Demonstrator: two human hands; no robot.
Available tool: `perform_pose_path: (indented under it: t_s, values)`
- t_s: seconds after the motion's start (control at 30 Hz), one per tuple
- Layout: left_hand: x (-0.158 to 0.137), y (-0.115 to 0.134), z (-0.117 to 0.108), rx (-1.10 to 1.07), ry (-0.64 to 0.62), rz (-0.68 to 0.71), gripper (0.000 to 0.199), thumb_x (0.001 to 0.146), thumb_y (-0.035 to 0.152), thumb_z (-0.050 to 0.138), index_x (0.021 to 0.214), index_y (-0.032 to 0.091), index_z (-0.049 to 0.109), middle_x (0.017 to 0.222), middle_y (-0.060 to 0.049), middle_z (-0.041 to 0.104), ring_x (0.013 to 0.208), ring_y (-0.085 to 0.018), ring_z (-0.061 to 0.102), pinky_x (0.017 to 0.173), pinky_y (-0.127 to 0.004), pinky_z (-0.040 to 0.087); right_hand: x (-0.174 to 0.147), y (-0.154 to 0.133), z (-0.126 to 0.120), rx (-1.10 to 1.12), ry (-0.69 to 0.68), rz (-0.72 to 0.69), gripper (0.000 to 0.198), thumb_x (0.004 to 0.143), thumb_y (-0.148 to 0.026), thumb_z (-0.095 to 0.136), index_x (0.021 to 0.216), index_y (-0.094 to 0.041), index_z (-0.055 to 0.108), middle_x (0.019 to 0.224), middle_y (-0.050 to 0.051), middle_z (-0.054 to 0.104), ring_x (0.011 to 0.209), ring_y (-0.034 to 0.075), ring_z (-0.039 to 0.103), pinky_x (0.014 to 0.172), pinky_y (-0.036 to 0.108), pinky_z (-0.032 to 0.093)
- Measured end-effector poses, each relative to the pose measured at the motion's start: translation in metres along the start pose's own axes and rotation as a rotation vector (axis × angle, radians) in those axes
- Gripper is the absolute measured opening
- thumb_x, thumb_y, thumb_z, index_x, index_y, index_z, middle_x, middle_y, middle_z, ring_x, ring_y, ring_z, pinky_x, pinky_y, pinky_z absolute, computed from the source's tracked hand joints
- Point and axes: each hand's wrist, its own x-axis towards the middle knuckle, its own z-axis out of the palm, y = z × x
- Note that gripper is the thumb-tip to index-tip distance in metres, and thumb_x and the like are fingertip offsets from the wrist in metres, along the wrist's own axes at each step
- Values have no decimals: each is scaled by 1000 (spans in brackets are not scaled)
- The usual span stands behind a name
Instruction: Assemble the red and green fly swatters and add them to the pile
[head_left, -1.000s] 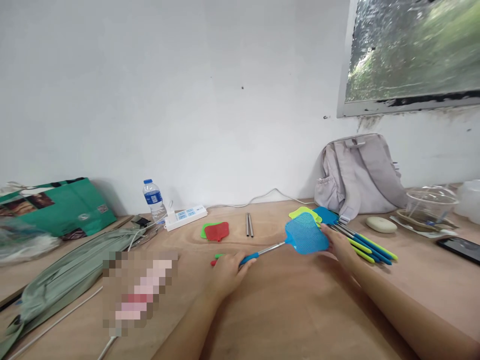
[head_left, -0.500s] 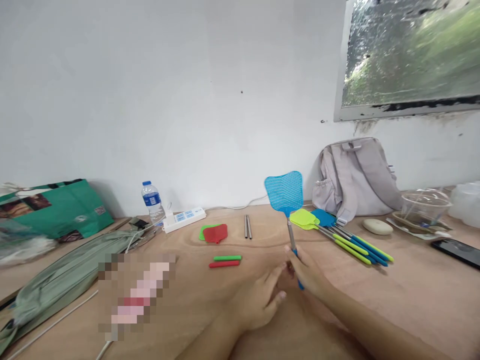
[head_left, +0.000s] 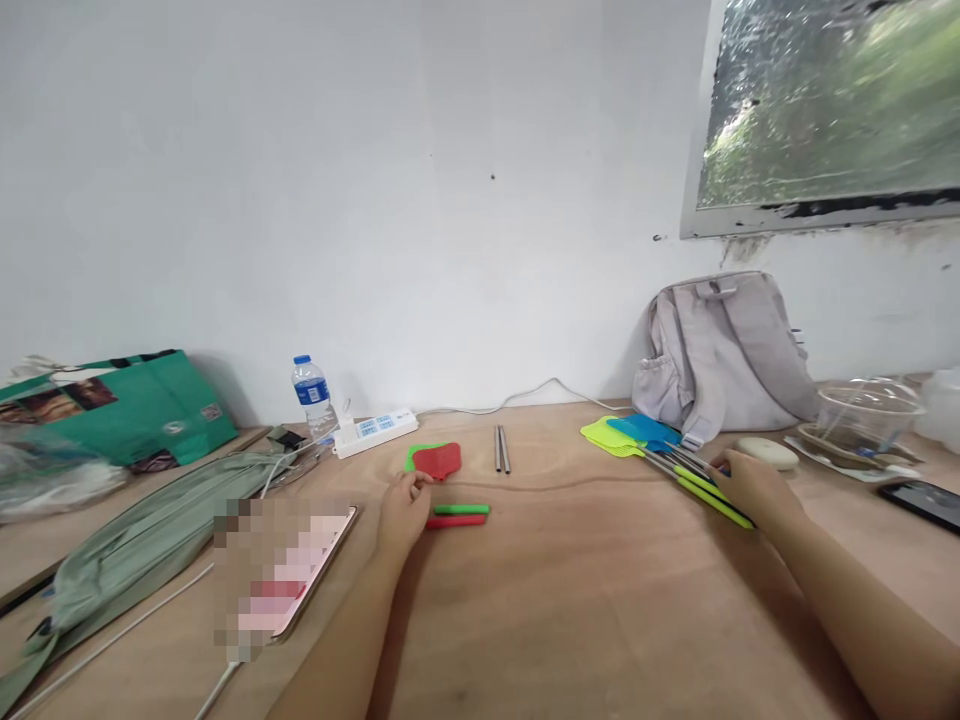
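Fingers of the right hand (head_left: 750,487) rest on the fly swatter handles (head_left: 705,478) right of centre, grip unclear; left hand (head_left: 403,510), loosely curled, touches the red handle (head_left: 456,521). Assembly likely comes next: lifting it needs a pinch.

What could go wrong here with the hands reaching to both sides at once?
The left hand is beside the red and green handle sleeves; a careless grab might roll them off toward the phone. The right hand rests on the swatter pile, and a push may scatter it against the backpack.
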Motion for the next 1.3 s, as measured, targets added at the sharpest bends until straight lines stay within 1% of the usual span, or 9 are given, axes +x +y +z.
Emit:
perform_pose_path:
  t_s: [0.13,0.23,0.33,0.43,0.57,0.7,0.9,1.07,1.3]
  values:
    - [0,-7,3,39,-30,-8,21,72,17,40,72,18,60,77,-2,55,63,-14,52,68,-29,45,-3,-5,-4,-107,88,-47,18,74,-29,46,73,-17,59,70,11,62,65,24,57,62,34,40]
    - [1,-7,5,86,-30,17,24,71,14,40,79,17,61,82,-6,56,79,-20,55,77,-35,43,-19,-44,-5,16,156,-258,22,76,-25,42,87,-16,59,89,14,62,85,27,55,76,37,39]
    - [7,-6,6,129,-44,74,31,68,10,41,92,14,61,98,-11,56,99,-26,49,89,-43,36,-50,-105,8,309,-47,-528,22,77,-21,40,91,-20,57,93,10,62,90,23,54,80,33,39]
    - [17,-10,8,135,-133,160,43,64,6,43,102,17,59,116,-9,52,112,-25,43,98,-41,30,-75,-167,29,443,-272,-689,23,78,-19,40,96,-20,54,91,7,61,83,20,54,74,31,40]
    - [29,-23,13,130,-247,190,57,62,4,42,115,19,53,127,-6,48,119,-23,39,101,-40,27,-72,-230,50,490,-323,-654,28,76,-12,40,101,-20,50,100,6,55,90,16,52,78,26,36]
    - [32,-32,19,132,-293,164,55,66,6,41,118,20,53,122,-7,52,119,-26,38,99,-45,27,-49,-261,65,437,-357,-564,19,78,-16,41,94,-19,51,95,8,55,88,18,51,75,27,35]
    - [28,-29,19,50,-308,216,42,70,9,42,104,25,62,106,-6,59,104,-22,50,93,-41,34,-33,-258,84,487,-378,-426,1,76,-18,46,76,-18,47,76,8,56,75,20,52,66,29,34]
    - [29,-24,14,-104,-231,208,34,75,13,40,95,24,65,101,-4,62,98,-18,54,91,-34,38,-28,-229,85,689,-345,-282,9,73,-19,48,73,-21,39,65,1,51,64,17,49,62,29,34]
    - [20,-17,0,-287,252,-93,26,83,30,36,102,18,49,98,-9,59,97,-23,54,86,-38,41,-28,-187,68,1122,-277,-32,25,75,-47,39,76,-22,37,60,-5,44,54,14,45,54,27,38]
